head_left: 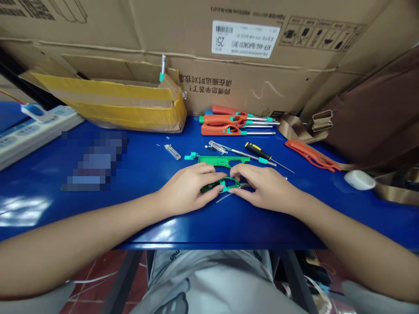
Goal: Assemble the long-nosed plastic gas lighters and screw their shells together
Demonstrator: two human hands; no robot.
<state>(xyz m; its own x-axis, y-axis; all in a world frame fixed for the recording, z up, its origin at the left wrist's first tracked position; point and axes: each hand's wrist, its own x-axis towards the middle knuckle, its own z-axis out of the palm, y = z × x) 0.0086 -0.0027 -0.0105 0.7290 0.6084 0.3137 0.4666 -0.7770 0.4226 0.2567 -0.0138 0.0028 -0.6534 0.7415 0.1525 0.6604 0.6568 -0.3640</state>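
Observation:
My left hand (188,187) pinches the left end of a green lighter casing (233,179) low over the blue table. A teal trigger (224,185) sits in the casing between my hands. Curled around the right end of the same casing is my right hand (266,187), thumb and fingers at its loop. A thin metal rod (223,198) shows just below. Behind my fingers lies a separate green casing half (212,161) with a small teal piece (191,155) at its left. Clear fuel tanks (173,151) and a metal tube with a teal collar (248,155) lie beyond.
Orange lighters (214,130) lie stacked at the back, with a screwdriver (258,151) before them. An orange casing (310,155) and a white object (359,179) are at right. A yellow-taped cardboard box (131,109) and a power strip (36,131) stand left.

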